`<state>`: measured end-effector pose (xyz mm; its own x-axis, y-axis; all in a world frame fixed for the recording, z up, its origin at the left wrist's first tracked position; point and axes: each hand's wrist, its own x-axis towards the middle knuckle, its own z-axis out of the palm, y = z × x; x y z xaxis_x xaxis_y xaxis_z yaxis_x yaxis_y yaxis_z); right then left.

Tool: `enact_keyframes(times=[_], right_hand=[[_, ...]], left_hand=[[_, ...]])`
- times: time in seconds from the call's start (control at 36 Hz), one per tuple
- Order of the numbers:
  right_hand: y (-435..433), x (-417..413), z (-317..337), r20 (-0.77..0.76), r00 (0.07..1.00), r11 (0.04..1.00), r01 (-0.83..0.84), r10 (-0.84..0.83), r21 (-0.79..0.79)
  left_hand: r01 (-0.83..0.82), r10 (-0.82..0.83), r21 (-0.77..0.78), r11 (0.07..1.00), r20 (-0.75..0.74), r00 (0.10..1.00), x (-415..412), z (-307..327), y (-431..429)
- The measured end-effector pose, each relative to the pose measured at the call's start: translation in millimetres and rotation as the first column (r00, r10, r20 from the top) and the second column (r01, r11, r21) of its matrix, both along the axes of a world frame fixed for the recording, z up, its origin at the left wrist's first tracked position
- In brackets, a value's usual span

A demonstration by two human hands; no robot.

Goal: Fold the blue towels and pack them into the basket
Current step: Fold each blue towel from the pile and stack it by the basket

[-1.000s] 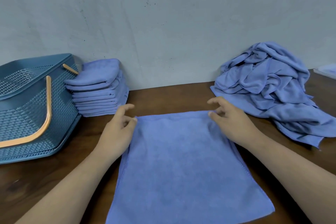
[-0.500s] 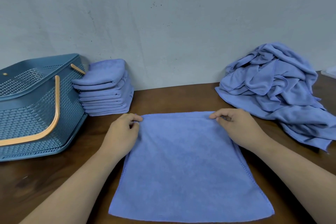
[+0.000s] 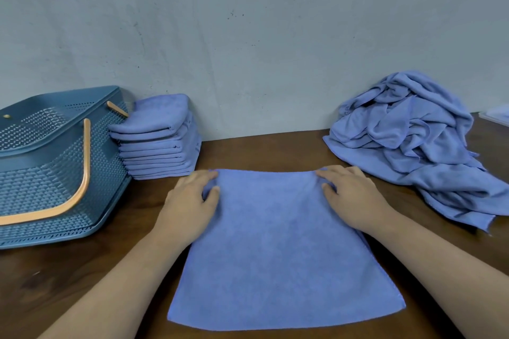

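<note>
Blue microfibre, item one: flat towel (image 3: pixel 275 250), spread single-layer on the brown wooden table (image 3: pixel 68 278), centre to lower centre of the frame. The left hand (image 3: pixel 190 206) sits at its upper-left corner and the right hand (image 3: pixel 355 198) at its upper-right corner, each pinching the cloth between thumb and curled forefinger. Item two: basket (image 3: pixel 41 173), teal perforated plastic, left edge of the frame, standing on the table, one orange handle (image 3: pixel 80 190) folded down against its near wall. Only the upper inner wall shows. The floor is hidden behind the near wall, so its contents cannot be told. Item three: stack of folded towels (image 3: pixel 159 143), same blue, just right of the basket and touching it, backed against the pale grey wall (image 3: pixel 248 36), upper left of the flat towel. Item four: heap of unfolded towels (image 3: pixel 413 140), crumpled, right of the frame, its lower edge trailing near the right hand but apart from it.
</note>
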<state>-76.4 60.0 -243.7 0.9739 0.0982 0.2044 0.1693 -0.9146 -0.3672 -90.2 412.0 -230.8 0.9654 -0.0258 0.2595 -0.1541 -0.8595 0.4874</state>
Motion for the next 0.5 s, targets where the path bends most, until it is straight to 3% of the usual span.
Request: enact_keyframes(times=[0.08, 0.39, 0.5], right_hand=[[0.1, -1.2, 1.0, -0.008, 1.0, 1.0, 0.009, -0.009, -0.01], [-0.7, 0.2, -1.2, 0.027, 0.999, 0.997, 0.033, -0.035, 0.072], [-7.4, 1.6, -2.2, 0.065, 0.997, 0.997, 0.038, -0.042, 0.064]], left_hand=[[-0.002, 0.023, 0.157, 0.988, -0.134, 0.991, 1.0, -4.0, -0.6], [0.007, 0.016, 0.168, 0.986, -0.135, 0.991, 2.5, -5.6, 1.4], [-0.01, 0.017, 0.093, 0.996, -0.08, 0.997, 3.2, -6.9, 3.6]])
